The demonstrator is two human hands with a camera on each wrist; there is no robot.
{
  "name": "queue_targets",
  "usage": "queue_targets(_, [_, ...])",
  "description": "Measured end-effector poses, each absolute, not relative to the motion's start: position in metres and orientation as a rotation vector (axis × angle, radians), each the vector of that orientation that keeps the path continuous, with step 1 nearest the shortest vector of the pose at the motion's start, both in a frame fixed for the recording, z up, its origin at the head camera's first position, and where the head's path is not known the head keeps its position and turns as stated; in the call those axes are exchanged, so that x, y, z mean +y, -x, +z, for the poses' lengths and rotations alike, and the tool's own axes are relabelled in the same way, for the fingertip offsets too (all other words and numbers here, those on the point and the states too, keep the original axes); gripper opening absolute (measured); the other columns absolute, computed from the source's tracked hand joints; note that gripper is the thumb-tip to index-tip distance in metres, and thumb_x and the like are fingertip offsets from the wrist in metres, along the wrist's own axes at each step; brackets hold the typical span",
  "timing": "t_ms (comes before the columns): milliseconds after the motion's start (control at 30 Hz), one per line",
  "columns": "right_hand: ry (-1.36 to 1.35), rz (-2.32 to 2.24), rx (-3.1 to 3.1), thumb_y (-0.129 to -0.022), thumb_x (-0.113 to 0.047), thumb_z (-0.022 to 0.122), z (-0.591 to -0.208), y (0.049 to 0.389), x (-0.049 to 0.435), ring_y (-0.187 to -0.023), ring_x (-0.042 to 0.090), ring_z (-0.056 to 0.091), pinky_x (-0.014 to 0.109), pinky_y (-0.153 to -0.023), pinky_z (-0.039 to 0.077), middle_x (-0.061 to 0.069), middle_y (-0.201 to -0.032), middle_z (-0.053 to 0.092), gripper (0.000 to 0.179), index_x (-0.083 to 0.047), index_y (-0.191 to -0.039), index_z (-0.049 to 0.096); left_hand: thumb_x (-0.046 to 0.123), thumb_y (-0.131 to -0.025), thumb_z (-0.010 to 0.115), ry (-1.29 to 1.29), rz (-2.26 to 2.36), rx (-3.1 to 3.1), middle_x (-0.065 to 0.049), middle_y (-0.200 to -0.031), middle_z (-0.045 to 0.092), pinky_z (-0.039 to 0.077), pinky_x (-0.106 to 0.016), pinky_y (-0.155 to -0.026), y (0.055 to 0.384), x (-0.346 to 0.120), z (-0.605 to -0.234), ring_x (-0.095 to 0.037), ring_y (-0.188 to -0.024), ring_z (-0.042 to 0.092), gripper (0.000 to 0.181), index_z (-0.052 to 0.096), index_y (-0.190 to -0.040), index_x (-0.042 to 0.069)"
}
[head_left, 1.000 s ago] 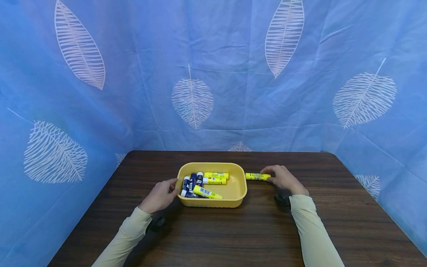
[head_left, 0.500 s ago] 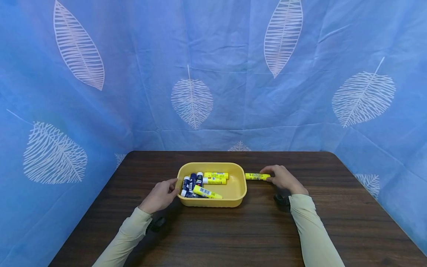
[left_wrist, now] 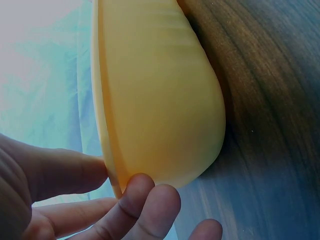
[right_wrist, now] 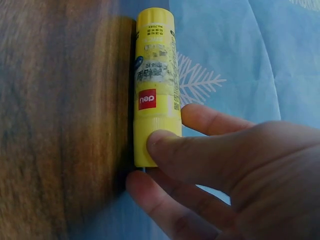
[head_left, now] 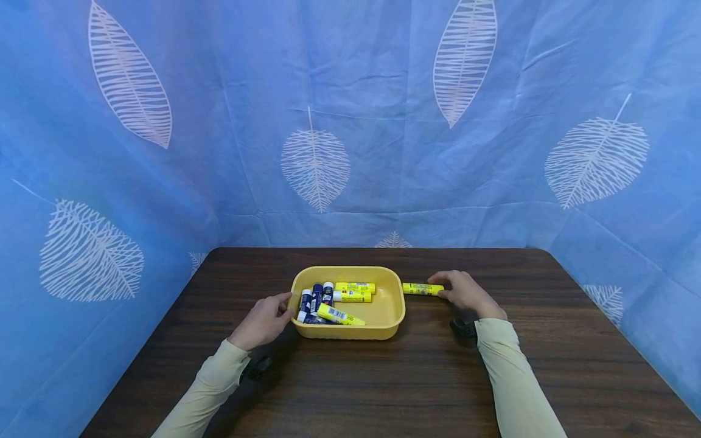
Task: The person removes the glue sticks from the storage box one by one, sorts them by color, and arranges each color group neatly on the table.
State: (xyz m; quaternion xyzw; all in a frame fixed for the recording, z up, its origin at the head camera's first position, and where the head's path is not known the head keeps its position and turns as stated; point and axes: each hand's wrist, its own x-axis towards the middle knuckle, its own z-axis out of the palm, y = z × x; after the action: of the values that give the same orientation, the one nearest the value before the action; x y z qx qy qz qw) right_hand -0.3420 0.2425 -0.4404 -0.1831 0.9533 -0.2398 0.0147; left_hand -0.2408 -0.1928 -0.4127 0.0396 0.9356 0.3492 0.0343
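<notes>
At the right side of a yellow plastic tray (head_left: 383,333), my right hand (head_left: 464,293) pinches a yellow glue stick (head_left: 419,289) at its ribbed cap end. In the right wrist view the thumb presses the cap, and the stick (right_wrist: 155,65) lies along the tabletop with its red label showing. My left hand (head_left: 263,321) holds the tray's left end; the left wrist view has the thumb at the rim and fingertips (left_wrist: 140,186) against the outer wall. Inside the tray lie yellow glue sticks (head_left: 353,296) and several dark blue glue sticks with white caps (head_left: 327,294), mostly toward the left.
The dark wood table (head_left: 350,389) extends around the tray, its back edge close to a blue leaf-patterned cloth (head_left: 372,152). Cloth also hangs at both sides. A dark band (head_left: 463,328) is on the right wrist, and another dark device (head_left: 256,368) on the left.
</notes>
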Motion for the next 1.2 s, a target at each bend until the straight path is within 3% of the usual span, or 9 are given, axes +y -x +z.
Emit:
queue_targets(367, [0.594, -0.756, 2.982, -0.097, 0.002, 0.064, -0.427, 0.337, 0.242, -0.123, 0.046, 0.058, 0.058, -0.099, 0.050, 0.026, -0.132, 0.063, 0.034, 0.002, -0.130, 0.065, 0.011, -0.101, 0.063, -0.115, 1.066, 2.880, -0.012, -0.103, 0.066, 0.058, -0.030, -0.070, 0.241, -0.193, -0.414, -0.023, -0.082, 0.061, 0.051, 0.049, -0.147, -0.004])
queue_targets(633, [0.682, -0.752, 3.004, -0.098, -0.002, 0.064, -0.403, 0.328, 0.235, -0.124, 0.046, 0.058, 0.058, -0.099, 0.050, 0.025, -0.135, 0.062, 0.036, 0.002, -0.134, 0.062, 0.011, -0.101, 0.063, -0.112, 1.073, 2.871, -0.012, -0.103, 0.066, 0.057, -0.029, -0.068, 0.241, -0.193, -0.414, -0.023, -0.082, 0.061, 0.051, 0.049, -0.147, -0.004])
queue_targets(1200, [1.010, -0.670, 2.981, -0.096, -0.019, 0.072, -0.357, 0.292, 0.169, -0.119, 0.034, 0.065, 0.052, -0.099, 0.053, 0.015, -0.130, 0.068, 0.042, -0.002, -0.134, 0.064, 0.011, -0.101, 0.063, -0.132, 1.072, 2.881, -0.012, -0.104, 0.067, 0.056, -0.028, -0.066, 0.243, -0.195, -0.415, -0.021, -0.080, 0.060, 0.051, 0.049, -0.147, -0.004])
